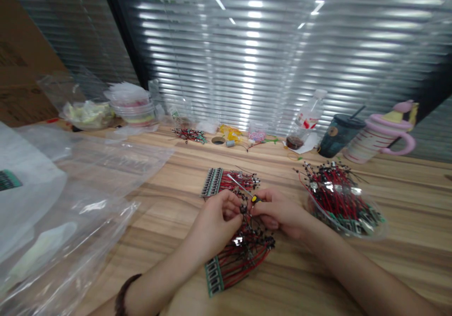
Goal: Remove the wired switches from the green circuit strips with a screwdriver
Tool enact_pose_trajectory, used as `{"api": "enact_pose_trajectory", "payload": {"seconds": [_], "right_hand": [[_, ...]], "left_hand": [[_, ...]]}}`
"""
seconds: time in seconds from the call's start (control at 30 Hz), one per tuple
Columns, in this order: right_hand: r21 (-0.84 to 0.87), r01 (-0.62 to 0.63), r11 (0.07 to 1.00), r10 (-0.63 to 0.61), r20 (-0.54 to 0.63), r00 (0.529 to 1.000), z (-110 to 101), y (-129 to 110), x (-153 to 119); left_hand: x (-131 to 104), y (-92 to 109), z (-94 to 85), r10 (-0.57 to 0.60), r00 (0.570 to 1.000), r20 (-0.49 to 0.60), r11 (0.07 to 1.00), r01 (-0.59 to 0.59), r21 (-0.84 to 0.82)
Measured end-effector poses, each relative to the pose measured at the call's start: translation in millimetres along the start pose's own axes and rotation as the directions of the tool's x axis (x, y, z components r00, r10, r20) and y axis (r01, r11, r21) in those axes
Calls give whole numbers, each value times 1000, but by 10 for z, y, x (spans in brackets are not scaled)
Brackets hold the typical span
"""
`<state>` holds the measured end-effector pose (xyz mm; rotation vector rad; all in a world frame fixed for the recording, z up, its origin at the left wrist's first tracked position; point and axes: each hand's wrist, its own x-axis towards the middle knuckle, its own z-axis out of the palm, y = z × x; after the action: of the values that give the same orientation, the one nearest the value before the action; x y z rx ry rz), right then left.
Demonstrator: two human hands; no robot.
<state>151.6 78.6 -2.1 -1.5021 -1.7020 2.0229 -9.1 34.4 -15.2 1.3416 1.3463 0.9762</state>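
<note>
Near the middle of the wooden table, my left hand (222, 214) pinches a small black part (243, 208) on the wires. My right hand (278, 211) is closed on a screwdriver (254, 198) with a yellow and black handle; its thin shaft points up and left. The fingertips of both hands nearly meet. Below them lies a green circuit board strip (213, 276) with red and black wires running right. Behind my hands is another pair of board strips (212, 182) with similar wires. The wire ends between my fingers are partly hidden.
A clear tray (379, 231) heaped with wired boards sits at the right. Behind it stand a pink-handled mug (369, 139), a dark tumbler (339, 134) and a bottle (309, 116). Plastic sheeting (92, 179) covers the left. More wired parts (190, 135) and stacked containers (132, 109) are at the back.
</note>
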Motion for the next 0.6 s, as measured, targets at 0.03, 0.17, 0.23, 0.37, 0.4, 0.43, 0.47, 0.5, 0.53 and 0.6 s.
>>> {"api": "enact_pose_trajectory", "payload": {"seconds": [0.03,0.17,0.23,0.37,0.4,0.43,0.47,0.5,0.53,0.6], "right_hand": [[3,1,1000,-1,0,1000,-2,4,5],[-6,2,1000,-3,-34,999,8,15,23],[-20,10,1000,-11,-61,998,26,10,17],[-53,14,998,-17,-49,999,65,-19,-21],[-61,9,998,-12,-46,999,73,-27,-31],[-66,3,998,-6,-48,999,78,-35,-39],[-70,-3,998,-1,-52,999,81,-41,-45],[-74,-7,997,2,-57,998,84,-46,-49],[-75,-6,997,2,-61,998,85,-48,-50],[-76,4,997,-9,-67,998,86,-48,-47]], "left_hand": [[3,-11,-5,-3,1000,8,1000,3,0],[14,-31,-19,-21,1000,20,1000,21,2],[15,-17,-17,-27,1000,15,1000,27,1],[-3,15,-5,-20,1000,10,1000,20,2],[-10,15,-2,-20,1000,11,1000,20,0],[-15,12,0,-21,1000,12,1000,21,-2],[-18,6,2,-23,1000,14,1000,23,-3],[-19,0,3,-28,999,15,1000,28,-5],[-18,-6,5,-35,999,13,999,35,-7],[-9,-10,5,-57,998,5,998,57,-15]]}}
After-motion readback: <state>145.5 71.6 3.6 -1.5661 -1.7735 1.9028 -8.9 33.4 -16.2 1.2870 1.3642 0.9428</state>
